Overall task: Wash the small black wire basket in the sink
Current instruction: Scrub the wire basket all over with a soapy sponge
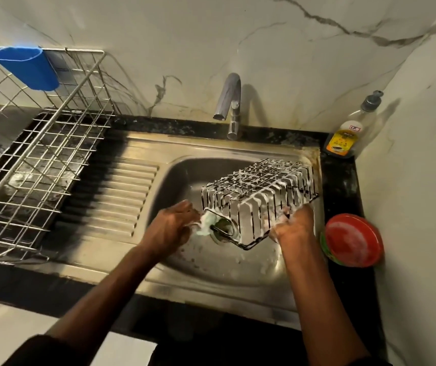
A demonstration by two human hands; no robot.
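Note:
The small black wire basket hangs upside down over the steel sink, its wires coated in white foam. My right hand grips the basket's near right rim. My left hand holds a soapy green scrubber against the basket's near left corner. The drain shows just below that corner.
The tap stands behind the sink with no water running. A soap bottle sits at the back right corner. A red-lidded tub rests on the counter right of the sink. A large steel dish rack with a blue cup fills the left.

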